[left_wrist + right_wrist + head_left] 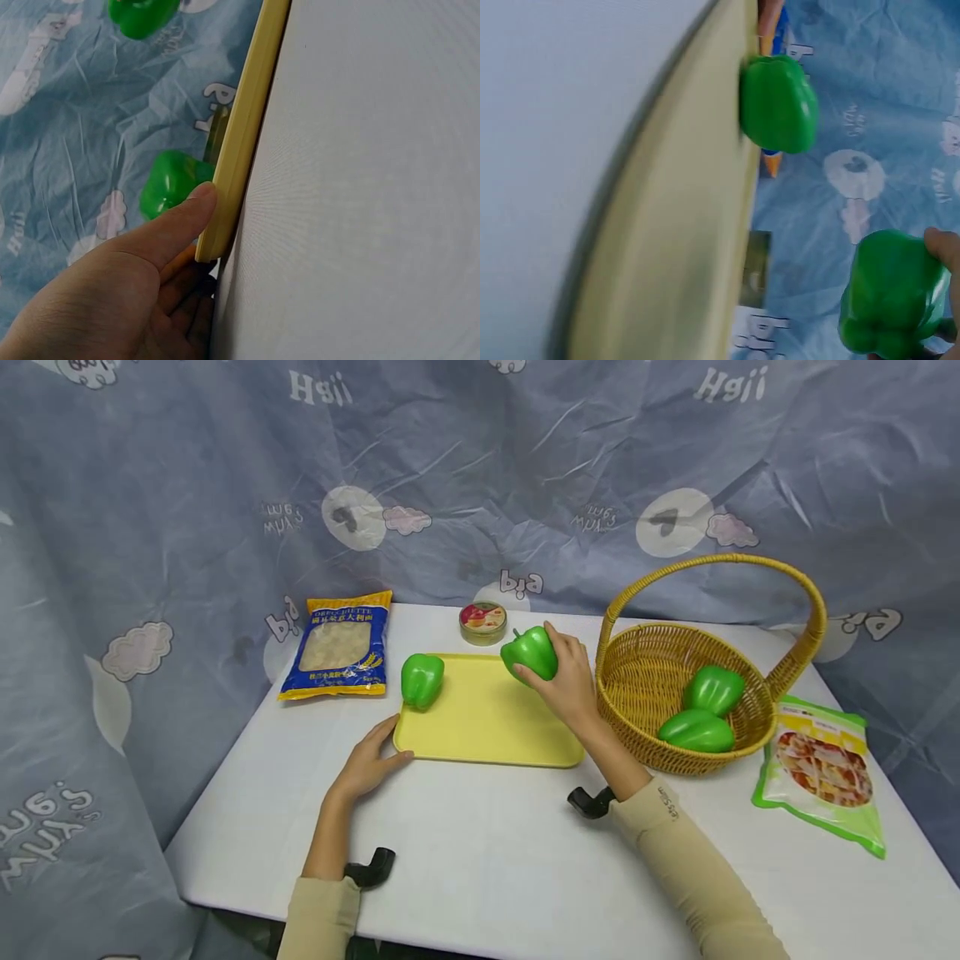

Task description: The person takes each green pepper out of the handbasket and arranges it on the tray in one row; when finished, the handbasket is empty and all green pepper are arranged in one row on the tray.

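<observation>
The right hand (567, 682) grips a raised, glossy green bell pepper (529, 653), with the yellow rectangular tray (487, 722) toward its seven o'clock, while the left hand (367, 763) seemingly pinches the tray's eight-o'clock corner

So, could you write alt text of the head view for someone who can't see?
A person's right hand holds a green pepper above a yellow tray while the left hand holds its near left corner. Another pepper sits on the tray; around it are a wicker basket with two more peppers, two food packets and a tin.
</observation>
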A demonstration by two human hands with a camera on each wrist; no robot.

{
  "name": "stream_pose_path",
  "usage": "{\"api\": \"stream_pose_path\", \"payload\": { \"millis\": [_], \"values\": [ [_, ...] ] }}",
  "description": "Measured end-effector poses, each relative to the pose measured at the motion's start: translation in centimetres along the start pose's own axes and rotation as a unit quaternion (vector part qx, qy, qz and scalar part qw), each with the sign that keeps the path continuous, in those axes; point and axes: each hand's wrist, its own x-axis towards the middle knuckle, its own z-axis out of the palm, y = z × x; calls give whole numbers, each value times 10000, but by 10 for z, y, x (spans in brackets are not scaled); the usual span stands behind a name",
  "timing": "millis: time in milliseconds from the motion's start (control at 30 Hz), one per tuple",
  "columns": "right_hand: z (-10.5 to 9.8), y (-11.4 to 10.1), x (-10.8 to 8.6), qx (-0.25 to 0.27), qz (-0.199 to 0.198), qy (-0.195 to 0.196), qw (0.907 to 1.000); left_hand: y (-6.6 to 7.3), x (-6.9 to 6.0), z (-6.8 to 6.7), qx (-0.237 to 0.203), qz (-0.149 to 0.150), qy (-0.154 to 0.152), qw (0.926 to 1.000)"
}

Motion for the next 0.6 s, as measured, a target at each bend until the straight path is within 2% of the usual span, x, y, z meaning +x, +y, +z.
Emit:
{"api": "stream_pose_path", "payload": {
  "millis": [167, 300, 400, 600],
  "values": [
    [34, 18, -4, -44, 736, -522, 9959, -1, 0, 1, -60, -19, 27, 10000],
    [49, 27, -8, -58, 1149, -762, 9904, 0, 1, 1, -72, 31, 21, 10000],
    [55, 30, -11, -33, 1371, -866, 9868, 1, 1, 1, -75, 22, 16, 10000],
    [60, 31, -12, 164, 1498, -887, 9846, 0, 1, 0, -27, 43, 34, 10000]
  ]
}}
